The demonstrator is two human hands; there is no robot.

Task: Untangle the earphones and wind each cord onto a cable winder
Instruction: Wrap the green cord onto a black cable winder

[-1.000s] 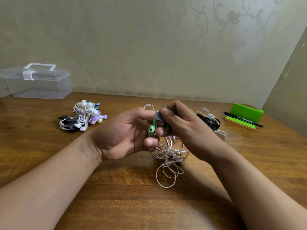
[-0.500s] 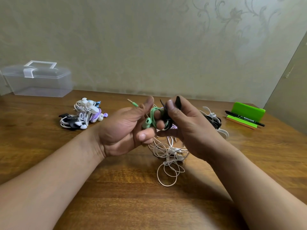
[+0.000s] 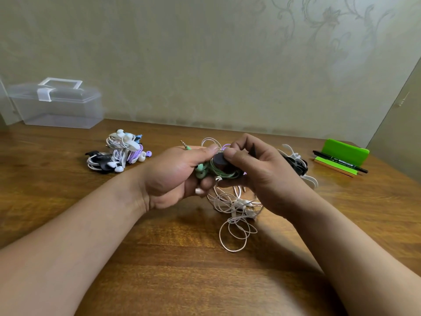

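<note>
From the head camera, both my hands meet just above the middle of the worktop (image 3: pixel 159 270). My left hand (image 3: pixel 173 176) is curled round the green earphones (image 3: pixel 224 175): the buds sit against my fingers, the thumb lies along the top, and the jack plug (image 3: pixel 186 145) pokes out behind it. My right hand (image 3: pixel 257 176) pinches the dark cable winder (image 3: pixel 219 161), with the thumb pressed on its rounded flap and the fingers bent behind it. The green cord runs in loops round the winder's middle, so I judge this set to be nearly wound and the step in hand to be closing it off.

Next I need to fold the flap down over the coils and tuck in the loose plug end. My left hand should keep the loops tight so they do not spring off.

Under my hands lies the white earphone tangle (image 3: pixel 237 215), not yet sorted. To the left is a pile of wound earphones (image 3: pixel 118 153). To the right, partly behind my right hand, are the spare winders (image 3: pixel 296 165). A clear lidded box (image 3: pixel 57 103) stands at the far left, and a green stand (image 3: pixel 344 151) with a black pen (image 3: pixel 339 160) at the far right.
</note>
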